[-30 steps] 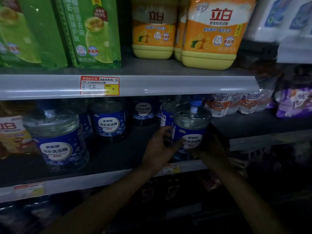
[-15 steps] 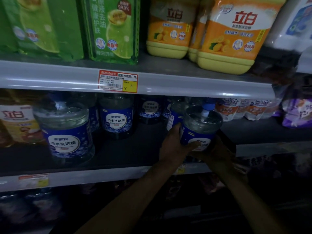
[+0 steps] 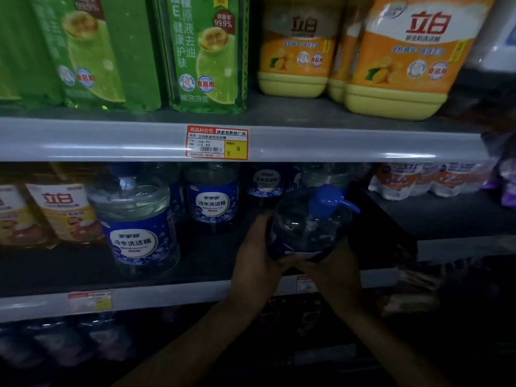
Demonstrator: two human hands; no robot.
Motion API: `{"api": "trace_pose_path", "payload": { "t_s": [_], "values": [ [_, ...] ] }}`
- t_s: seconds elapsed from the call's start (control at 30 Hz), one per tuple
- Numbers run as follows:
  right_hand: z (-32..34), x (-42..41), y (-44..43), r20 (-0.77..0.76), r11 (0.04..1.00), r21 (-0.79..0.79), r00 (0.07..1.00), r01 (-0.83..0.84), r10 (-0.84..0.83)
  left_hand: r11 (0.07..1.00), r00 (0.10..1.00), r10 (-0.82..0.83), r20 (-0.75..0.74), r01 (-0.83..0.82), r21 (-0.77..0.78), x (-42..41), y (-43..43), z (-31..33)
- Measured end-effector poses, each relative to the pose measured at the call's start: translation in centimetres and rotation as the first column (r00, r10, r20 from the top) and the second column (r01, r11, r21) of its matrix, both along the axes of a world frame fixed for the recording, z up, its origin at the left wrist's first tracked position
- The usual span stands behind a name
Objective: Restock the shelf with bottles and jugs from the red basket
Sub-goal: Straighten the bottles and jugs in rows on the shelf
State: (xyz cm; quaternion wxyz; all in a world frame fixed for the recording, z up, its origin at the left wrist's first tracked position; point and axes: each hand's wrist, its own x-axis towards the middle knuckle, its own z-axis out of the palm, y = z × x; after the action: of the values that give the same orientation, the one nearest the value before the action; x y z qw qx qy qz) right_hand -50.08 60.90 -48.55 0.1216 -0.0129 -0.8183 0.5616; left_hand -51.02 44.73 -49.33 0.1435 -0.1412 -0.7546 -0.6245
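Head view: a dimly lit shop shelf is seen from just in front, with both forearms reaching in from below.
Jug: a clear plastic jug with a blue label and blue pump cap (image 3: 310, 227) is held at the front edge of the dark middle shelf (image 3: 201, 261). Its pump top is turned toward the camera. Whether its base rests on the shelf cannot be told.
Left grip: the left grip (image 3: 255, 255) is wrapped round the jug's left side.
Right grip: the right grip (image 3: 332, 272) is clasped on the jug's lower right side and is partly lost in shadow.
Neighbours: a matching front jug (image 3: 136, 227) is set upright to the left, and a second matching jug (image 3: 212, 201) is set further back.
Upper shelf: green lime-printed bottles (image 3: 206, 51) are lined up on the left and yellow-and-orange plastic jugs (image 3: 399, 60) on the right.
Rail: a red-and-yellow price tag (image 3: 217, 142) is fixed to the upper shelf's edge.
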Motion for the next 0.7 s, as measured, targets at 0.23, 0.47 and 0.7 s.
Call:
{"api": "trace_pose_path", "payload": {
  "t_s": [0.23,0.47,0.7],
  "values": [
    [0.1,-2.1,-2.7,-0.032,0.986,0.166,0.999,0.02,-0.015,0.997,0.999,0.013,0.049,-0.017,0.078,-2.3,-2.8,0.1],
    [-0.1,-3.7,-3.4,0.0,0.969,0.235,0.997,0.071,-0.073,0.999,0.998,0.011,0.062,-0.013,0.041,-4.6,-3.2,0.5],
    [0.1,-4.0,-3.8,0.063,0.965,0.254,0.995,0.062,-0.08,0.997,0.995,0.024,0.098,-0.031,0.074,-5.2,-3.0,0.6]
  ]
}}
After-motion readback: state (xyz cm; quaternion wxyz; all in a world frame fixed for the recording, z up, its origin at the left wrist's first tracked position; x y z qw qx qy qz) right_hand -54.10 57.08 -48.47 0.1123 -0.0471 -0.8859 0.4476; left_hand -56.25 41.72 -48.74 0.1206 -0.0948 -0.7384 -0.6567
